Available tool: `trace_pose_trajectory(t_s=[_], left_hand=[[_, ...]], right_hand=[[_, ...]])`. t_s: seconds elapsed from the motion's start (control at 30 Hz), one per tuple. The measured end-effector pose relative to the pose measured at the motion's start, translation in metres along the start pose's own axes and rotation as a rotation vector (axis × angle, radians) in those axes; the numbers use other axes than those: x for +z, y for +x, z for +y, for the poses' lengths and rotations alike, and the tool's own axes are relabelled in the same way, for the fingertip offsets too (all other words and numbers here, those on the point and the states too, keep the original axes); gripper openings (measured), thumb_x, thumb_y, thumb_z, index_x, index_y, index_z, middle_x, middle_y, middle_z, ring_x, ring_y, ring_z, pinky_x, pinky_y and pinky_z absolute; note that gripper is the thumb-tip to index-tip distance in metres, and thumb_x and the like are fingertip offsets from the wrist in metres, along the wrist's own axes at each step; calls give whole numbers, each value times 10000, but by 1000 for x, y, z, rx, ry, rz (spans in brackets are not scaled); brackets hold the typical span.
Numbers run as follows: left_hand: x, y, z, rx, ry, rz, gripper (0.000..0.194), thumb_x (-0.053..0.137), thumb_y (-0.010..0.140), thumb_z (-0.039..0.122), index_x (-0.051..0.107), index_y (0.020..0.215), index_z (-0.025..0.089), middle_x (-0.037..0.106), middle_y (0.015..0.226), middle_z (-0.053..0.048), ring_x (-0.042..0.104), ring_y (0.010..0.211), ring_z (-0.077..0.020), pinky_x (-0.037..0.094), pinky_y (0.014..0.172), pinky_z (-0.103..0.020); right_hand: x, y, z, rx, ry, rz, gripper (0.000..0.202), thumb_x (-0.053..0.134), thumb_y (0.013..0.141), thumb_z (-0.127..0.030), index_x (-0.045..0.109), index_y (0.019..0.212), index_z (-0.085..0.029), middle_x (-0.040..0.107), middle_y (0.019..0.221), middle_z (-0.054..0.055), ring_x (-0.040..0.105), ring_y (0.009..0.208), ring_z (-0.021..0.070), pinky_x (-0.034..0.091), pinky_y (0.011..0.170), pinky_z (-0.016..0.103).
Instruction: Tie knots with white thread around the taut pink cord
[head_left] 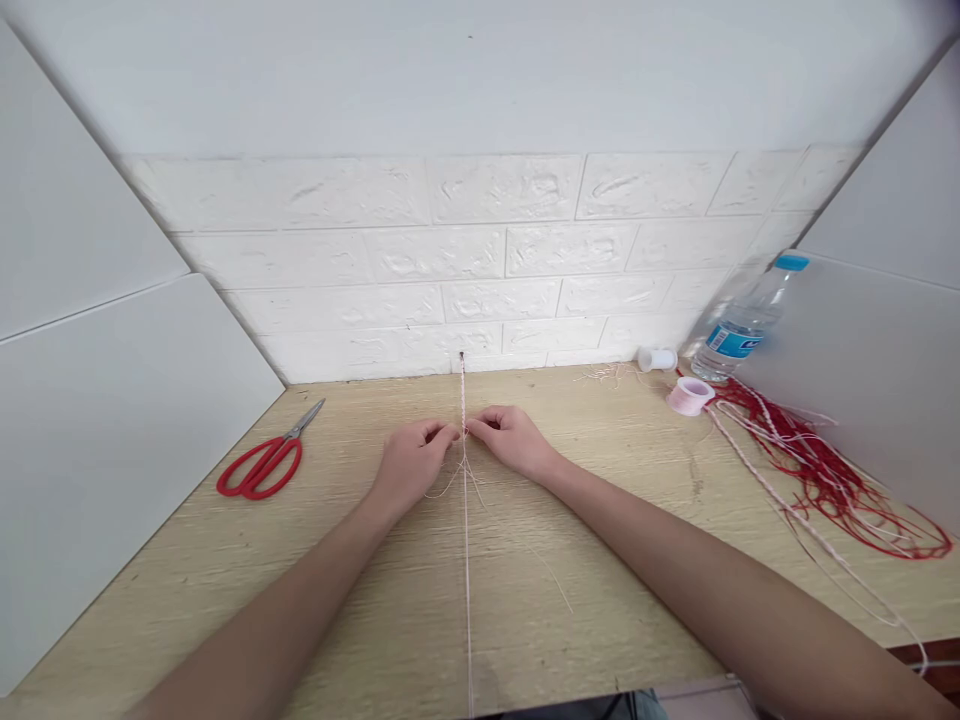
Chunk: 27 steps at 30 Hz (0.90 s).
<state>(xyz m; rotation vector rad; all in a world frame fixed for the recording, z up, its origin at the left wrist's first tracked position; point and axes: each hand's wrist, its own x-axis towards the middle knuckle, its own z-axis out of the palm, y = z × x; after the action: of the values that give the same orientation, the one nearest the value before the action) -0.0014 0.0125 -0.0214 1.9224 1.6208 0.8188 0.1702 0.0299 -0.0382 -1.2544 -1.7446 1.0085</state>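
1. Here's the cord (pixel 466 540), running straight from the wall (pixel 420 255) at 12 o'clock down to 6, over the bench (pixel 390 620).
2. My left hand (pixel 412 462) comes in from 8 o'clock, my right hand (pixel 517 441) from 4; each grip looks pinched on fine threads (pixel 466 431) beside the cord, though which strand is too small to tell.
3. Just below, loose ends (pixel 474 482) splay toward 5 and 7.
4. Light, soft stuff, I'd judge: limp at the ends, firmer where it's taut, easily snagged. Best nipped between thumb and fingertip, close to the braided stretch (pixel 463 395).
5. Red-handled scissors (pixel 262 466) lie out at 9; the pink spool (pixel 690 396) sits near 3.
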Motion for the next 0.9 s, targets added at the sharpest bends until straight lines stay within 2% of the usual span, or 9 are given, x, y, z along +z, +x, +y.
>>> trace_pose_trajectory(t_s=[0.1,0.27,0.57,0.9], left_hand=[[3,1,0,10,-4,-2,383,458,801,497,671,697,196,618,635,1,527,631,-164,358,596,-270],[6,1,-1,15,-43,-38,361,469,807,489,662,742,190,617,669,-7,525,654,-164,360,605,-262],[9,3,-5,32,-36,-34,330,472,803,446,637,682,186,591,624,8,497,617,-148,337,605,-257],[9,3,-5,23,-37,-59,327,484,788,444,623,652,181,583,630,3,492,634,-154,328,607,-253]], right_hand=[[1,1,2,7,14,4,285,519,804,-385,641,706,-147,605,678,6,509,635,126,377,598,246],[2,2,6,-32,53,-15,190,554,786,-293,682,826,-158,666,775,29,568,687,133,421,640,249],[4,1,5,-34,-23,0,167,538,785,-282,645,750,-158,656,736,17,553,655,127,397,592,235],[4,1,7,-41,-32,-20,153,541,766,-271,640,769,-154,649,739,18,551,658,124,399,587,230]])
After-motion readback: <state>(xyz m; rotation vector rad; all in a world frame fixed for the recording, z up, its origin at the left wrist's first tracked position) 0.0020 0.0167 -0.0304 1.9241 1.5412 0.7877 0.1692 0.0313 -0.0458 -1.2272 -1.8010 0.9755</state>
